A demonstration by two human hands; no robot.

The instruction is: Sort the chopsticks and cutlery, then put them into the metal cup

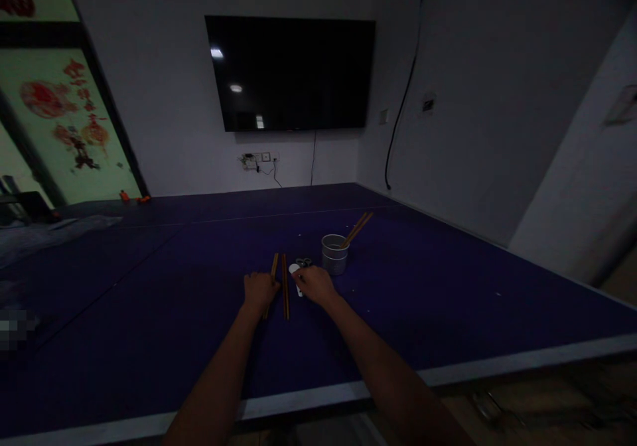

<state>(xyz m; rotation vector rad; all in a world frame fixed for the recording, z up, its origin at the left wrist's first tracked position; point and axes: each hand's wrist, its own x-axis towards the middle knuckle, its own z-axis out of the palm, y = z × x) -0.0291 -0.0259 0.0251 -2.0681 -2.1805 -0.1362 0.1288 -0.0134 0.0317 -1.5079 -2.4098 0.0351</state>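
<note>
Some slim chopsticks [275, 265], left hand [259, 290] gripping, right hand [314, 283] pinching spoon [294, 269] (white, round-ended)

Was dim, with pale walls [149, 101] meeting in a corner; had a black television [296, 74] mounted on the far one, small lights [235, 88] reflected in it; had sockets [261, 157] below, and a dark cable [414, 68] down the right-hand wall; showed red decorations [44, 98] on dark-framed, greenish panes [112, 177] at left; included a purple tabletop [149, 353] edged in white.

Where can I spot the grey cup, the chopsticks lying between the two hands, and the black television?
Grey cup [335, 261]: head view, on its outer wall.
Chopsticks [285, 288]: head view, halfway along them.
Black television [294, 74]: head view, mid-screen.
</note>
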